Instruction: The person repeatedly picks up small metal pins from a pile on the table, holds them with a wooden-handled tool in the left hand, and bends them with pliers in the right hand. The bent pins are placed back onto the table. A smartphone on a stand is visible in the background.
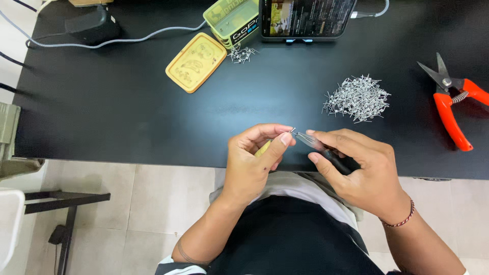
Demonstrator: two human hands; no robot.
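My left hand [253, 160] pinches a tiny metal wire coil [292, 131] between thumb and forefinger, with a yellowish object [263, 148] tucked in its palm. My right hand [359, 168] grips slim tweezers [311, 139] with a dark handle, tips touching the coil. Both hands hover over the near edge of the black table [127, 107]. A large heap of small wire coils [357, 98] lies beyond my right hand.
Orange-handled snips [452, 104] lie at the right. A yellow tin lid [195, 61], its open tin [233, 19] and a small coil cluster [241, 54] sit at the back. A phone [305, 18] stands propped there, a grey cable [117, 40] and black adapter [91, 25] far left.
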